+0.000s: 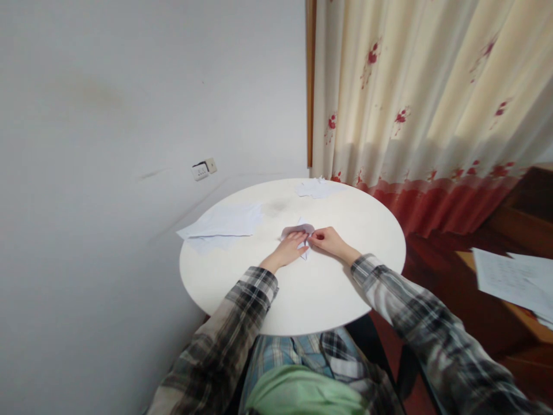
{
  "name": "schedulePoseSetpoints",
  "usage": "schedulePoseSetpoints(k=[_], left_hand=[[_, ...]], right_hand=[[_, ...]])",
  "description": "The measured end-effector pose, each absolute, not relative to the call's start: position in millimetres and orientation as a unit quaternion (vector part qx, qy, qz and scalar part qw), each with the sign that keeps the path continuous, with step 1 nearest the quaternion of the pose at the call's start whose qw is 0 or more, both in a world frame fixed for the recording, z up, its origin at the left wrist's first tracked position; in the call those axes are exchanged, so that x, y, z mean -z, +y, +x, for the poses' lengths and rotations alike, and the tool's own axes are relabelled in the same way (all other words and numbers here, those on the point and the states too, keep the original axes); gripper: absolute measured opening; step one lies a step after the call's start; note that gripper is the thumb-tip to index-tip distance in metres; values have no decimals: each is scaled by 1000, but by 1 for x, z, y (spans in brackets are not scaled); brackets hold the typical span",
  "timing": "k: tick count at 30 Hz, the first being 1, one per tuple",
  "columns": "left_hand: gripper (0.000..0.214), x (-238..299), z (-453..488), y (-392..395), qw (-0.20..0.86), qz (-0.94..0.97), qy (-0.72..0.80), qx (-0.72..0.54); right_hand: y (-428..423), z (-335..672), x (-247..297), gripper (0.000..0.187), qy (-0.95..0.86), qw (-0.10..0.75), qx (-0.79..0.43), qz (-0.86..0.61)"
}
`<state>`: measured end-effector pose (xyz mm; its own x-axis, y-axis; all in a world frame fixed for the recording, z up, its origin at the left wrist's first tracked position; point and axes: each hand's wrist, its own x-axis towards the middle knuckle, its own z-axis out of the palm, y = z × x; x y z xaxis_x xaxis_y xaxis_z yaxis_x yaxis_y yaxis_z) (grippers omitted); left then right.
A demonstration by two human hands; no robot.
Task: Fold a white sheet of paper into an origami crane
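A small piece of folded white paper [306, 222] lies near the middle of the round white table [315, 294]. My left hand [290, 246] rests on it with fingers stretched out flat, covering part of the sheet. At the paper's right edge, my right hand [327, 238] is closed, thumb and forefinger pinched together on the paper. A narrow pointed part of the paper shows below my left fingertips. The exact shape of the folds is too small to make out.
A stack of white sheets [227, 221] lies at the table's left edge, and more paper pieces [317, 187] lie at the back. The wall with a socket [200, 171] borders the left. Written sheets [510, 279] lie on wooden furniture at right, near a curtain [410, 86].
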<state>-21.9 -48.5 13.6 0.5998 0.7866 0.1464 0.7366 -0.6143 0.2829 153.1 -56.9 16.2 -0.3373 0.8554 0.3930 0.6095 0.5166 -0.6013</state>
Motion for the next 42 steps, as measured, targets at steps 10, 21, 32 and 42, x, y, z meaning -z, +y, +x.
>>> schedulePoseSetpoints(k=[10,21,32,42], left_hand=[[44,-13,-22,-47,92,891,428,-124],[45,-14,-22,-47,67,902,411,-113],[40,-9,-22,-44,50,902,405,-139],[32,-23,-19,-55,51,872,443,-204]], right_hand=[[-51,156,-11,32,-782,347,-139,-498],[-50,157,-10,21,-779,341,-140,-508],[-50,156,-10,20,-780,349,-145,-499],[-47,155,-4,41,-813,371,-66,-444]])
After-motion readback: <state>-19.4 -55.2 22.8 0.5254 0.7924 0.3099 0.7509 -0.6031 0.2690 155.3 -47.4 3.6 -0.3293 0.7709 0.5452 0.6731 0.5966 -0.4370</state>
